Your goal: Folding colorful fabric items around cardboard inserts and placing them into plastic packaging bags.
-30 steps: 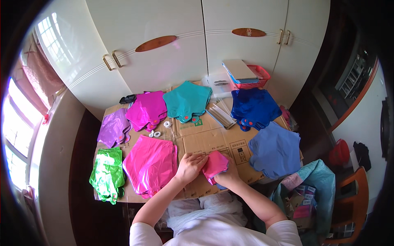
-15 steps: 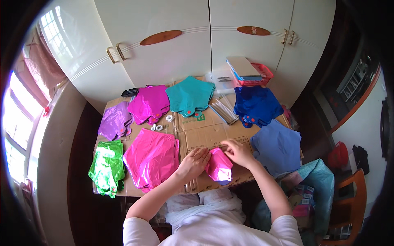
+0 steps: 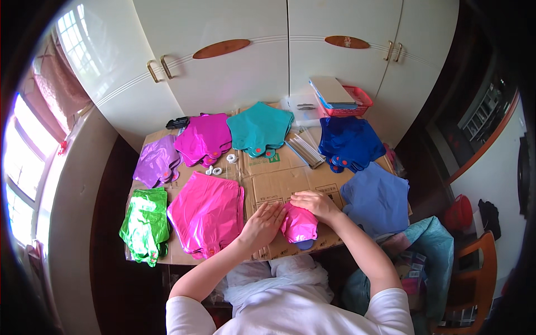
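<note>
A small folded piece of shiny pink foil [image 3: 300,224] lies near the front edge of the table, with a bluish piece [image 3: 305,244] showing from under its near end. My left hand [image 3: 264,223] rests against its left side, fingers stretched out together. Across its far right corner lies my right hand [image 3: 315,205], palm down with the fingers extended toward the left. Left of my hands is a large stack of pink foil shapes [image 3: 204,215]. A periwinkle-blue foil stack [image 3: 377,198] lies to the right.
Cardboard [image 3: 273,181] covers the table. More foil stacks lie around: green [image 3: 144,223], lilac [image 3: 156,162], magenta [image 3: 202,139], teal [image 3: 259,128], dark blue [image 3: 349,142]. White ribbon rolls [image 3: 214,171], thin sticks [image 3: 305,149] and a red basket [image 3: 358,99] sit farther back. A wooden chair [image 3: 481,279] stands right.
My right hand has flattened and moved slightly left onto the pink foil's far edge. The folded foil looks shorter and rounder, with more of the bluish piece showing. My left hand has barely moved.
</note>
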Motion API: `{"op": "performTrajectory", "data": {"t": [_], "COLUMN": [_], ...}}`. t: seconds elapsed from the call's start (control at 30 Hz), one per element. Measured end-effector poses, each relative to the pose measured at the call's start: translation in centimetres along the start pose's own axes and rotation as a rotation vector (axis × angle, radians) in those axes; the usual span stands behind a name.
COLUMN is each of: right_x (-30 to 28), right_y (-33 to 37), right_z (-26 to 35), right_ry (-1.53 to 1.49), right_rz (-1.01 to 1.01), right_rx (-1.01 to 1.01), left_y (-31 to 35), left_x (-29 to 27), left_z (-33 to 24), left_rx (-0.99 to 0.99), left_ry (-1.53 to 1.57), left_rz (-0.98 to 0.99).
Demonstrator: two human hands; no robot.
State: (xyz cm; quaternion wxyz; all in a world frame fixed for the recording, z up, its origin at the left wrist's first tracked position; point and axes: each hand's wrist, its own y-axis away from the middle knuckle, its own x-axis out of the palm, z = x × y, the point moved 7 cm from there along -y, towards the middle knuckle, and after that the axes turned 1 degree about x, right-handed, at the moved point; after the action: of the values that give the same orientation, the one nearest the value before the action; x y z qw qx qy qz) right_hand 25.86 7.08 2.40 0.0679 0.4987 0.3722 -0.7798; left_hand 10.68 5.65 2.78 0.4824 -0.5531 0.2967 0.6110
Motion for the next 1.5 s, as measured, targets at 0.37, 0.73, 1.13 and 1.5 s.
{"op": "performTrajectory", "data": {"t": [0.37,0.73,1.13,1.5], "right_x": [0.1,-0.1,-0.1,0.4], "right_y": [0.2,0.1,0.0,0.2], "right_z": [0.3,0.5,0.7,0.3], "right_ry": [0.056,0.096,0.128,0.087], "right_rz": [-0.047,-0.047,-0.047,-0.051], "right_rx": [-0.033,-0.041,-0.036,-0.020], "left_y": [2.3,1.1,1.7,2.5], "left_x": [1.2,3.6,0.4,-1.6], "left_z": [6.1,6.3,5.5,1.9], "left_rx": [-0.508,-0.665,-0.762,-0.339], "left_ry": [0.688,0.687,0.359,0.115], "left_rz": [-0.108,-0.102,-0.173,-0.198]}}
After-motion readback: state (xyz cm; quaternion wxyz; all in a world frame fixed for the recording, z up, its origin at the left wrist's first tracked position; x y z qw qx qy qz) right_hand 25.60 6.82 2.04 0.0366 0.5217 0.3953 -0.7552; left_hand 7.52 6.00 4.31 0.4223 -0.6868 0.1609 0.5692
